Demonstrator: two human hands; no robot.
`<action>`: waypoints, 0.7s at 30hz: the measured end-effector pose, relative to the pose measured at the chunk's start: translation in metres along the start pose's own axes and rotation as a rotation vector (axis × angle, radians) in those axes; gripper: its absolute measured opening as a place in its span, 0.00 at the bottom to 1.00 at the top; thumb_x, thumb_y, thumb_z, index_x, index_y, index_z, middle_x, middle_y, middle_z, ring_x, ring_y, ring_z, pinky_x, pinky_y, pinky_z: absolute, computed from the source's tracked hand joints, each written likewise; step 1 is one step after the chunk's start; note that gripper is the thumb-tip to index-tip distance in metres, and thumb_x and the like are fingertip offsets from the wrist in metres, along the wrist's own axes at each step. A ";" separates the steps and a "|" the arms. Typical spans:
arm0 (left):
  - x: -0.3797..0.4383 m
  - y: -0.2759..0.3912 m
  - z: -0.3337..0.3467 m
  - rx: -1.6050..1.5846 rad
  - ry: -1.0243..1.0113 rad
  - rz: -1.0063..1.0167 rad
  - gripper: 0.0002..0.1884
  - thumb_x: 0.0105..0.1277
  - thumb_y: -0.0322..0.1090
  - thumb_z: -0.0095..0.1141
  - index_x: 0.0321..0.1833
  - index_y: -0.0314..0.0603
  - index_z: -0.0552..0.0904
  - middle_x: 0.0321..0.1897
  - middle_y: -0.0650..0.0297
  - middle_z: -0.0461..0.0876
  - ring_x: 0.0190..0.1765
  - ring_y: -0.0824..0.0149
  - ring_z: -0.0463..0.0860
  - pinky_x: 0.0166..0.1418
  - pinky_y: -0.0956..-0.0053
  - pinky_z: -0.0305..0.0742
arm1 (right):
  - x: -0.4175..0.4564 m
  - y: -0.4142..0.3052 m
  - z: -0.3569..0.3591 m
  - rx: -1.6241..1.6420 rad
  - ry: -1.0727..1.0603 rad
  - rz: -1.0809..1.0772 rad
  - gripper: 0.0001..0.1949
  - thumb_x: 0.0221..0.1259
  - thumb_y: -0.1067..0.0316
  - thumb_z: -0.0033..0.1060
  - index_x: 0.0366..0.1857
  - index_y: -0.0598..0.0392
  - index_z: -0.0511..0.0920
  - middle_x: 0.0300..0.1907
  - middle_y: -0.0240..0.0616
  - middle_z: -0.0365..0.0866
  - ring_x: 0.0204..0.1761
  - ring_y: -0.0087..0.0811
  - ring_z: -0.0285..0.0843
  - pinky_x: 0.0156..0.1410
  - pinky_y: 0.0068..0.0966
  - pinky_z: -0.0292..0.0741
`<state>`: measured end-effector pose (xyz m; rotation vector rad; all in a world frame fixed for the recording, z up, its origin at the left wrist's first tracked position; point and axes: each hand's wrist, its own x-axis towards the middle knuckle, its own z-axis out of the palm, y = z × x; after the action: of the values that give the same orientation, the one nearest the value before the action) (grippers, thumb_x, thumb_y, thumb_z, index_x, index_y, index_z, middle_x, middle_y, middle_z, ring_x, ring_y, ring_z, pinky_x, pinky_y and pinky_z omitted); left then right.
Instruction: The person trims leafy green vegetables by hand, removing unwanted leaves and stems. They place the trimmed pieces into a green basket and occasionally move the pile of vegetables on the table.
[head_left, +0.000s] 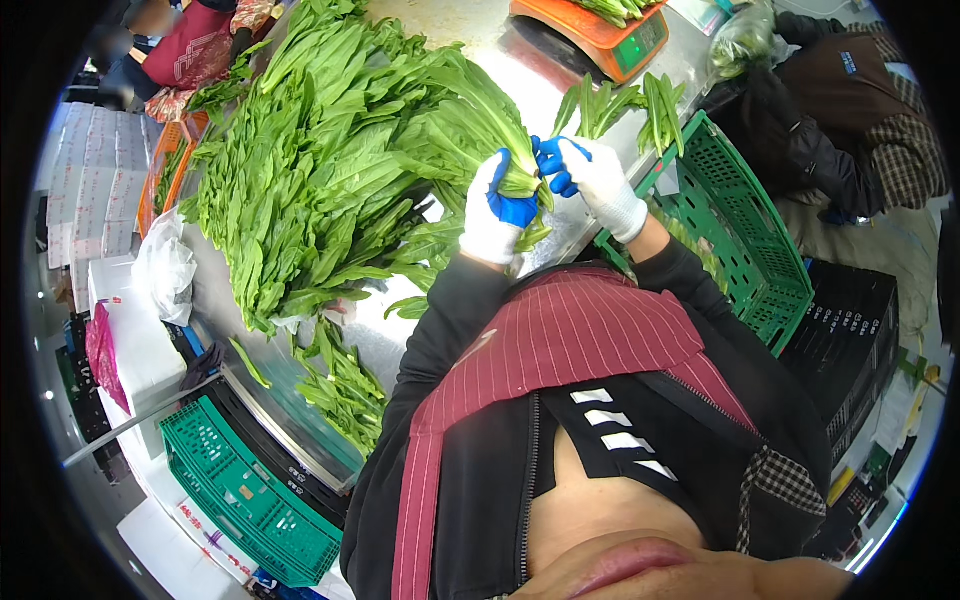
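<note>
My left hand (499, 210), in a white knit glove with a blue coated palm, grips a head of leafy lettuce (487, 124) near its cut stem end. The long leaves point up and away from me. My right hand (592, 180), gloved the same way, has its fingers curled right beside the base of this head. Whether a leaf is pinched between those fingers I cannot tell. A large heap of the same leafy greens (322, 157) covers the steel table to the left. Small leaf bundles (596, 109) lie just beyond my right hand.
An orange scale (626, 45) with greens on it stands at the far right of the table (465, 19). A green plastic crate (750, 225) is at my right, close to a co-worker (840, 112). Another person (195, 45) stands at far left, near an orange crate (154, 180).
</note>
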<state>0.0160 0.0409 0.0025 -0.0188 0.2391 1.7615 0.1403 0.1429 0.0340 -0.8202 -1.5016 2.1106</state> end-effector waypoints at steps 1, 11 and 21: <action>0.001 0.000 -0.001 0.004 -0.126 -0.052 0.22 0.70 0.39 0.51 0.60 0.28 0.72 0.52 0.51 0.79 0.54 0.59 0.79 0.63 0.66 0.70 | 0.000 0.000 0.002 -0.081 -0.004 -0.036 0.15 0.67 0.60 0.57 0.48 0.62 0.79 0.32 0.29 0.81 0.29 0.19 0.75 0.36 0.19 0.74; -0.007 -0.005 -0.021 0.350 0.251 0.095 0.07 0.71 0.34 0.53 0.45 0.39 0.78 0.39 0.62 0.81 0.44 0.69 0.79 0.53 0.75 0.74 | 0.000 -0.004 0.006 -0.220 -0.052 -0.054 0.09 0.59 0.68 0.65 0.38 0.63 0.80 0.28 0.30 0.81 0.30 0.18 0.75 0.36 0.18 0.73; -0.003 -0.002 -0.015 0.586 0.285 0.305 0.10 0.69 0.35 0.56 0.47 0.37 0.79 0.45 0.57 0.81 0.49 0.62 0.80 0.62 0.65 0.75 | 0.014 0.033 -0.023 -0.130 0.274 0.072 0.13 0.61 0.58 0.63 0.37 0.59 0.80 0.28 0.32 0.80 0.27 0.22 0.76 0.32 0.20 0.73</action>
<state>0.0171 0.0355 -0.0116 0.2002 1.0020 1.9245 0.1460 0.1570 -0.0057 -1.1742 -1.4913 1.8721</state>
